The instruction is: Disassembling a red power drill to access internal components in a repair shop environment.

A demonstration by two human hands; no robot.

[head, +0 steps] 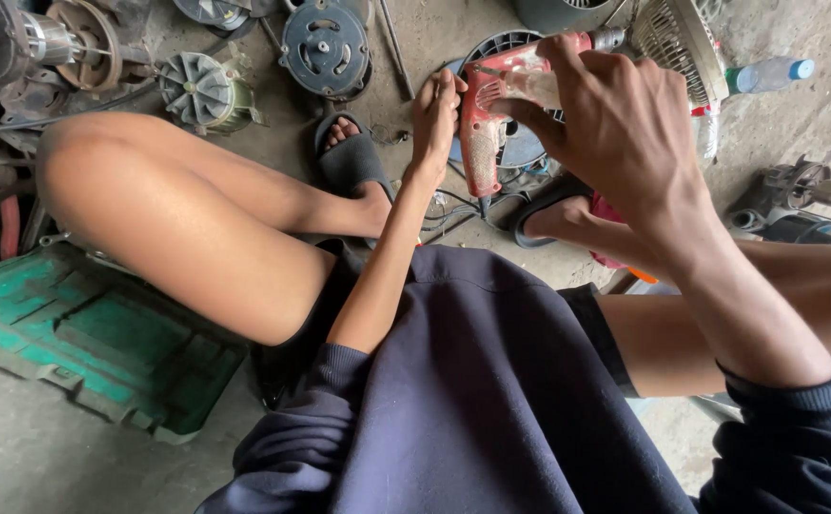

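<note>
Right hand (615, 124) wrapped around red electric drill (491, 114); left hand (434, 119), fingers loosely curled, touches the drill's handle side. Green tray (82, 333) on floor's left edge.

- You wear a dark navy sweatshirt (491, 400) of soft fabric, loose over the torso.
- Its sleeves (796, 447) are long, pushed up, ending in ribbed cuffs that leave your forearms and both hands bare.
- You wear dark shorts (606, 333) with a stitched hem; your legs below them are bare.
- On your feet you wear dark slide sandals (349, 162) with a wide strap, toes uncovered.
</note>
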